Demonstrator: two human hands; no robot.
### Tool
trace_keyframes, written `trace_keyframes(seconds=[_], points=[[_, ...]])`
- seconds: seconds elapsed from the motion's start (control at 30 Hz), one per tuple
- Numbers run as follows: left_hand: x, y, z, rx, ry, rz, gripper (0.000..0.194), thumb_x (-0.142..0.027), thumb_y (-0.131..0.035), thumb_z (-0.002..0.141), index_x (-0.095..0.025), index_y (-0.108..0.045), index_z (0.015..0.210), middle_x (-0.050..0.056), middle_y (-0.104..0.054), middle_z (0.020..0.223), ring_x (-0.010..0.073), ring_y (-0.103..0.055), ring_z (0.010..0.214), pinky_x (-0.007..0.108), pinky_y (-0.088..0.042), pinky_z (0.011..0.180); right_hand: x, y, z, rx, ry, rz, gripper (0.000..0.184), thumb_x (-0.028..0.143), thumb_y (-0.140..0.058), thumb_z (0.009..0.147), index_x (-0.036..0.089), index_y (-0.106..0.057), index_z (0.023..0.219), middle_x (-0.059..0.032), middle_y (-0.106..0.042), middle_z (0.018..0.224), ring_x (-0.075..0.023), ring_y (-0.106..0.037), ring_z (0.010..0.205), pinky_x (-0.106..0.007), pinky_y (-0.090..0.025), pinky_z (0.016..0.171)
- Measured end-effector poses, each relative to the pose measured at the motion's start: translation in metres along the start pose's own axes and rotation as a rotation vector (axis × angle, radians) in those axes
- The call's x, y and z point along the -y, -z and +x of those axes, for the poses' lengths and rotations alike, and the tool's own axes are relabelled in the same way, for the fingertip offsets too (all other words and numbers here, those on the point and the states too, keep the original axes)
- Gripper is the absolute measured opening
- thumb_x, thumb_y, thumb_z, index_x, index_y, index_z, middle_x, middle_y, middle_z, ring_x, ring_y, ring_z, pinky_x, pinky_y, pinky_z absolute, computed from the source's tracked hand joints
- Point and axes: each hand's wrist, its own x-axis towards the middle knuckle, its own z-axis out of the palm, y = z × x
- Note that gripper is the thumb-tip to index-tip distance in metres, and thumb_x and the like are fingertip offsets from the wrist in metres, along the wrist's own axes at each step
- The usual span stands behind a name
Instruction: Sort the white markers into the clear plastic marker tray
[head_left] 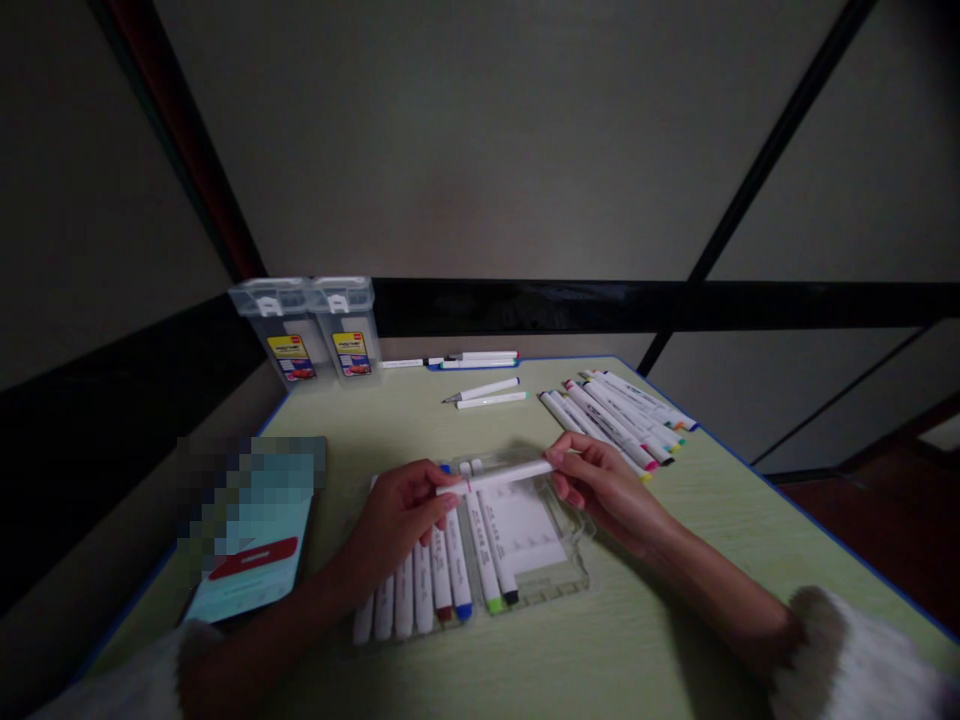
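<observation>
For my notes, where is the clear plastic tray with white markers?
Low in the head view, the clear plastic tray lies on the pale green table, partly behind the left hand, right of the teal-screened device.

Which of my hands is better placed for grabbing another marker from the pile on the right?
Probably your right hand: it's close to the loose markers, while your left hand is farther off, over the clear case. Both pinch one white marker.

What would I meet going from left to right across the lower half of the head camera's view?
Device with a lit screen → left hand → white marker held between both hands → right hand → right sleeve.
</observation>
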Motion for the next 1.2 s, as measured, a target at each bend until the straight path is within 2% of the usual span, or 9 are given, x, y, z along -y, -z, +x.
trace_keyframes(seconds=[0.2, 0.4, 0.6, 0.9, 1.2], points=[[-0.0007, -0.0003, -0.0015, 0.024, 0.001, -0.009, 0.011, -0.019, -0.055, 0.065, -0.012, -0.055, 0.073, -0.008, -0.046, 0.045, 0.0046, -0.038, 0.037, 0.015, -0.029, 0.036, -0.0012, -0.0006, 0.0003, -0.022, 0.01, 0.007, 0.027, 0.032, -0.062, 0.07, 0.016, -0.045, 0.056, 0.0047, -0.051, 0.04, -0.0022, -0.034, 0.032, -0.015, -0.021, 0.033], [-0.0048, -0.0026, -0.0022, 0.062, -0.009, -0.094, 0.015, -0.028, -0.05, 0.071, -0.014, -0.05, 0.072, -0.005, -0.052, 0.051, 0.0055, -0.041, 0.039, 0.016, -0.031, 0.036, -0.0028, 0.0002, 0.0004, -0.033, 0.016, -0.006, 0.029, 0.035, -0.06, 0.071, 0.016, -0.045, 0.054, 0.005, -0.049, 0.037, -0.0021, -0.033, 0.029, -0.015, -0.019, 0.031], [-0.0064, -0.0029, -0.0034, 0.037, -0.014, -0.111, 0.021, -0.033, -0.045, 0.074, -0.014, -0.053, 0.076, -0.008, -0.045, 0.042, 0.0057, -0.037, 0.035, 0.017, -0.029, 0.037, -0.0013, 0.0001, 0.0011, -0.04, 0.02, 0.017, 0.025, 0.031, -0.063, 0.069, 0.015, -0.047, 0.057, 0.0048, -0.051, 0.042, -0.0022, -0.036, 0.034, -0.014, -0.022, 0.034], [-0.0056, -0.0021, -0.0036, 0.028, -0.003, -0.102, 0.026, -0.034, -0.044, 0.075, -0.012, -0.055, 0.082, -0.008, -0.044, 0.041, 0.006, -0.037, 0.035, 0.018, -0.029, 0.038, -0.0012, 0.0009, -0.0005, -0.022, 0.034, 0.003, 0.02, 0.029, -0.062, 0.07, 0.015, -0.051, 0.062, 0.0044, -0.051, 0.044, -0.0027, -0.036, 0.037, -0.015, -0.022, 0.036], [-0.0055, -0.0024, -0.003, 0.037, 0.0, -0.115, 0.024, -0.034, -0.045, 0.075, -0.012, -0.054, 0.077, -0.007, -0.046, 0.042, 0.006, -0.037, 0.034, 0.018, -0.029, 0.037, 0.0, 0.0004, -0.0015, 0.001, 0.063, 0.018, 0.016, 0.024, -0.067, 0.064, 0.015, -0.054, 0.064, 0.0041, -0.05, 0.051, -0.0039, -0.038, 0.044, -0.017, -0.026, 0.041]])
